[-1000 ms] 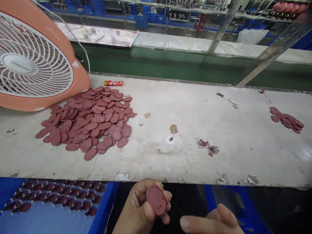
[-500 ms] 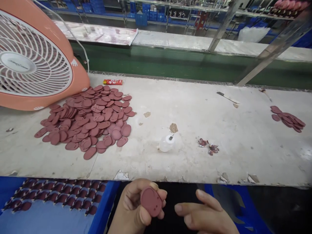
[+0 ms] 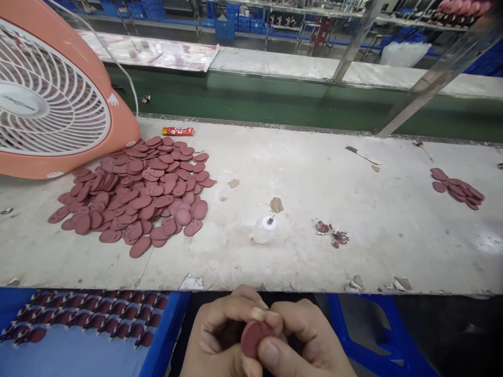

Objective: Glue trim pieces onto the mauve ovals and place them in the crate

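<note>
Just below the table's near edge, my left hand [image 3: 222, 332] is closed on a flat oval maroon piece [image 3: 251, 337]. My right hand [image 3: 301, 340] has its thumb and fingers pinched on the right side of the same piece, so both hands grip it. Fingers cover part of the piece, including where its small holes were visible. Beyond the hands, a big heap of similar maroon oval pieces [image 3: 145, 196] lies on the left of the white table [image 3: 243, 256]. A small clear bottle with a metal tip [image 3: 265, 229] stands in the middle.
An orange fan [image 3: 113, 99] stands at the left behind the heap. A blue tray [image 3: 165, 335] at lower left holds rows of maroon assembled parts. Small dark-red bits [image 3: 334, 234], a smaller pile of ovals [image 3: 458, 188] and a red-yellow box [image 3: 177, 131] lie on the table.
My right hand has moved left from apart and now pinches the maroon piece with my left hand. The piece has turned and is more covered by fingers. The view has shifted slightly.
</note>
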Available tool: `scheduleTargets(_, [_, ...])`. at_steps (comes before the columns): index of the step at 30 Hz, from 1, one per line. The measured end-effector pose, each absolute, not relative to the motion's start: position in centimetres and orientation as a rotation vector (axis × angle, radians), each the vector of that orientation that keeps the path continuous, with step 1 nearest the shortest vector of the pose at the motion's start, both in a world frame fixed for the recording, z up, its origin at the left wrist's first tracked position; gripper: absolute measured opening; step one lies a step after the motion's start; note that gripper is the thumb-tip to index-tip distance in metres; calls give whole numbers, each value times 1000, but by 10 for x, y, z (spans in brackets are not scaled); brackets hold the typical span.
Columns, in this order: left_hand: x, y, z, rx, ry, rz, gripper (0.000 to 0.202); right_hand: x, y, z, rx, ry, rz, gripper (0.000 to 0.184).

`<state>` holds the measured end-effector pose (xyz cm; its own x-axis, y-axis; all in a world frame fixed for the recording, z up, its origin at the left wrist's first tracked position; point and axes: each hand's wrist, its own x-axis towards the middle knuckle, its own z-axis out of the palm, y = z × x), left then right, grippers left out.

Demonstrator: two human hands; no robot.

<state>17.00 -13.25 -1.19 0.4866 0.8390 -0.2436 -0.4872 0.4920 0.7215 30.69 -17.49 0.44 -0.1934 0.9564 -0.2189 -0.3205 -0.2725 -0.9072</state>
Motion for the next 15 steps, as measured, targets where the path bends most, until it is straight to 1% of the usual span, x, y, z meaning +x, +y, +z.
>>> scheduleTargets(2, [170,-134,-12,591,646,879,26,303,-168,5,-904,-940,1705,37])
scheduleTargets(5, [170,-136,-13,504,702,907,28,302,-168,0,-845,-947,1699,39])
scheduleTargets(8, [172,-138,-12,449,704,893,31,306,-176,-9,-871,-904,1733,39])
scheduleTargets(15, [173,-135,-12,438,664,870,29,296,-177,-14,-1002,-906,1563,36])
